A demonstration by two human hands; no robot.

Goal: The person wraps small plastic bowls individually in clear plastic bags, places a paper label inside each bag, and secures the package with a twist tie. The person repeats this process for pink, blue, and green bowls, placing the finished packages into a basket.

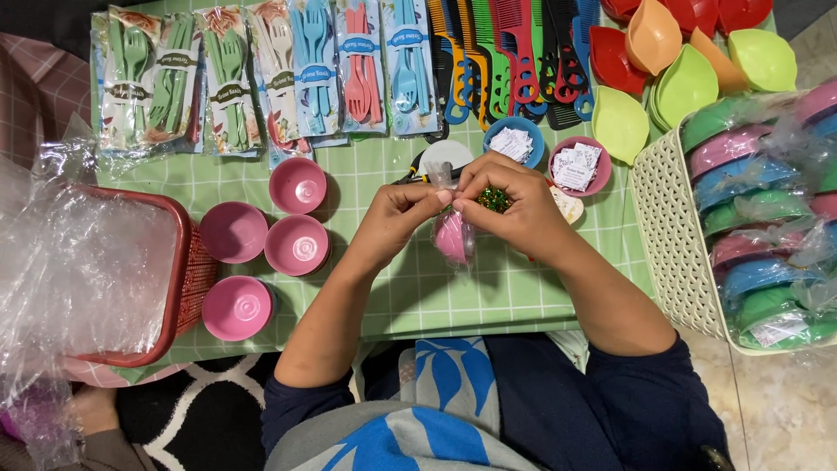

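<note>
1. Far left of the left hand [394, 220]: I log one red basket [179, 262] lined with clear plastic sheeting [78, 270]; the contents are hard to make out, and the frame edge cuts the sheeting off.
2. Just left of the left hand: four loose pink bowls [261, 249], open side up, close together on the green checked cloth [436, 296]. The lowest sits at the cloth's near edge.
3. Above and left of the hands: I count about seven packets of plastic cutlery [261, 78]; they overlap, so the count is unsure. Their tops are cut off.
4. Left hand: fingers pinched on the neck of a clear bag holding a wrapped pink bowl [453, 237], which hangs between the two hands, above the cloth.
5. Right hand [514, 205]: closed on the same bag neck, with a green glittery tie [494, 199] at its fingertips. The knot itself is hidden.
6. Above the hands: a row of coloured combs [514, 52], too overlapped to count; one blue cup [514, 139] and one pink cup [580, 164], both holding paper tags.
7. Open cloth lies only below the hands, toward the body.
8. Upper right: leaf-shaped dishes [680, 61], stacked, number unclear.
9. Far right: one cream basket [667, 235] of bagged bowls, cut off at the edge.
</note>
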